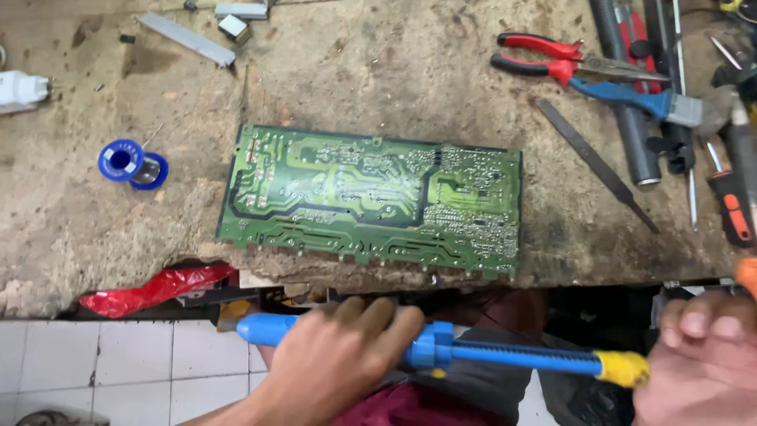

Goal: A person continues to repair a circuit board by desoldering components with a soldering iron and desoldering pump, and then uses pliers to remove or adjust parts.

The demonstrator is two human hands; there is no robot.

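So the blue desoldering pump is held level below the near edge of the table, over the lap. It's a long plastic tube with a yellow plunger knob at one end and a tapered blue tip at the other. Looks light and stiff, smooth enough to be a bit slippery, so the fat barrel seems the best place to grab it. The left hand has its fingers wrapped tight around that barrel. The right hand has its fingers curled in at the yellow end, touching or pinching it, can't tell which. Up on the rough, chewed-up wooden table lies a green circuit board, solder side up, thin and probably fragile. A blue solder spool sits left, red-handled pliers right.
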